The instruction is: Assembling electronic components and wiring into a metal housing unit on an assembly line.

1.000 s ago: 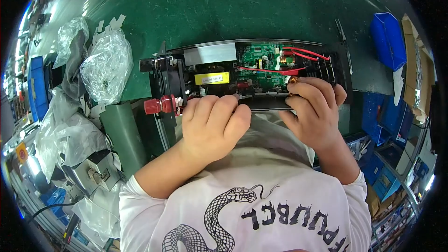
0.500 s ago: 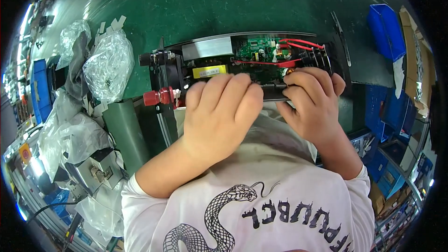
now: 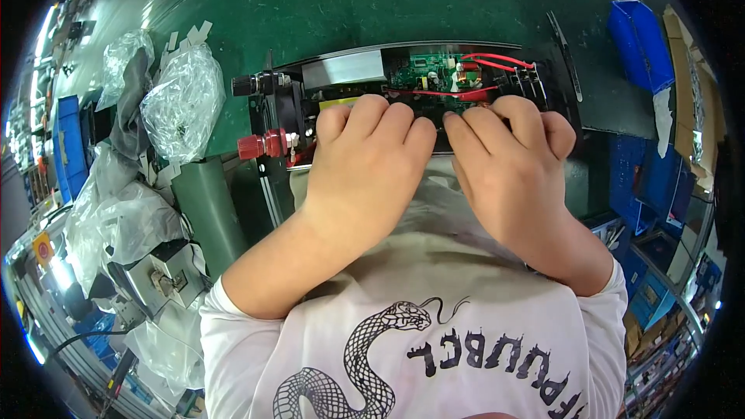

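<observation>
An open black electronics case (image 3: 446,46) lies in front of me on the green table. Inside are a green circuit board (image 3: 423,74), a silver plate (image 3: 343,69) and red wires (image 3: 497,60). A black terminal post (image 3: 260,84) and a red terminal post (image 3: 262,144) stick out at its left end. My left hand (image 3: 369,163) lies over the near side, fingers curled down and covering most of a yellow-wrapped part. Beside it, my right hand (image 3: 512,155) bends its fingers into the near right side. What the fingertips of either hand grip is hidden.
Clear plastic bags (image 3: 184,105) and a grey cloth (image 3: 130,109) lie left, near a dark green block (image 3: 209,206). Tweezers (image 3: 566,58) rest right of the case. A blue bin (image 3: 640,50) and cardboard (image 3: 684,101) stand far right.
Both hands have moved slightly up the view, farther over the case. The right fingers have gone from the near rim to inside. The case shifted slightly away from me.
</observation>
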`<action>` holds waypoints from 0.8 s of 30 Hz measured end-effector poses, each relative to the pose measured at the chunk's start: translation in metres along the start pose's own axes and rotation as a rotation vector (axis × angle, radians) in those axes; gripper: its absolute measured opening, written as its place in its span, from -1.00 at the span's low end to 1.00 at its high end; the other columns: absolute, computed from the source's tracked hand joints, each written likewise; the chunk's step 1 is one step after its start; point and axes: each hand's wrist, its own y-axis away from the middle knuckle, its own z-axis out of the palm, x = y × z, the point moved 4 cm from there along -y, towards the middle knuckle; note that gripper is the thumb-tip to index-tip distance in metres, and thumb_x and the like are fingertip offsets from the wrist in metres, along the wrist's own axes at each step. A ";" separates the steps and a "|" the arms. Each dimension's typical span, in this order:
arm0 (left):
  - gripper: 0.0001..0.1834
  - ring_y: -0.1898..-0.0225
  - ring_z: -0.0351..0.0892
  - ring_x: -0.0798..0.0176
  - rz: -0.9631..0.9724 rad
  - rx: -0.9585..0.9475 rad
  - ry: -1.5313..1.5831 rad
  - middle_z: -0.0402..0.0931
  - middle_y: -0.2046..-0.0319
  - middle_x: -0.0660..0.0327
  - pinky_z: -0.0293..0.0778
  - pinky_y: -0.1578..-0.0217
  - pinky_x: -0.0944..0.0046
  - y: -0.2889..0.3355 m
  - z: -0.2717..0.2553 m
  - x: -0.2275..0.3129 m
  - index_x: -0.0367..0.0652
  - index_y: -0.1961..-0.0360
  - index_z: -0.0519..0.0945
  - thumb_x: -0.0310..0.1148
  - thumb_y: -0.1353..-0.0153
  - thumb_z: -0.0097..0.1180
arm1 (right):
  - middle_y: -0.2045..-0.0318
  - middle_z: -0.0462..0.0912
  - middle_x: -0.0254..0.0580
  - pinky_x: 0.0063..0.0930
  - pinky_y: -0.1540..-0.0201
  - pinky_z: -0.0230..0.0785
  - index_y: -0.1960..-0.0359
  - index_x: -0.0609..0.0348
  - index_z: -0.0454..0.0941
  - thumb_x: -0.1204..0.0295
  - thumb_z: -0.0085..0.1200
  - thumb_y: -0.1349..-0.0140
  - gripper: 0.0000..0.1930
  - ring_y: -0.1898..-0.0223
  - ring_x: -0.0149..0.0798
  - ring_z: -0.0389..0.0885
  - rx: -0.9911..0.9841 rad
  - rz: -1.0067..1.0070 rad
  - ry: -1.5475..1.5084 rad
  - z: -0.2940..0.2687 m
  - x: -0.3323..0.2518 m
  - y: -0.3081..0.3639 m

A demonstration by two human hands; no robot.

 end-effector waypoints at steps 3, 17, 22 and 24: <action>-0.90 0.22 0.39 0.25 -0.011 -0.025 -0.018 0.39 0.44 0.36 0.21 0.16 0.15 -0.001 0.001 0.001 0.01 0.44 0.49 -0.34 0.03 0.12 | 0.26 0.63 -0.46 -0.26 -0.01 0.08 0.26 0.05 0.67 0.40 0.26 0.07 -0.74 0.07 -0.31 0.47 -0.152 -0.020 0.040 0.005 0.000 -0.005; -0.93 0.19 0.41 0.23 0.017 0.002 -0.036 0.42 0.44 0.33 0.22 0.15 0.14 0.001 0.001 0.002 -0.01 0.50 0.53 -0.34 0.07 0.13 | 0.33 0.61 -0.43 -0.19 -0.05 0.13 0.30 0.04 0.67 0.44 0.26 0.11 -0.75 0.09 -0.25 0.48 -0.165 -0.039 -0.101 0.003 0.009 -0.011; -0.94 0.17 0.42 0.22 0.030 0.033 -0.032 0.45 0.42 0.34 0.22 0.12 0.13 0.004 0.004 0.000 -0.03 0.52 0.59 -0.35 0.07 0.13 | 0.36 0.60 -0.41 -0.18 -0.05 0.14 0.32 0.09 0.67 0.44 0.25 0.11 -0.77 0.11 -0.23 0.47 -0.168 -0.078 -0.129 0.006 0.011 -0.013; -0.96 0.17 0.42 0.22 0.031 0.031 -0.020 0.44 0.42 0.34 0.22 0.11 0.12 0.004 0.004 -0.002 -0.02 0.53 0.58 -0.35 0.07 0.14 | 0.37 0.60 -0.40 -0.17 -0.06 0.14 0.33 0.10 0.66 0.45 0.23 0.11 -0.77 0.12 -0.23 0.47 -0.167 -0.090 -0.154 0.006 0.012 -0.014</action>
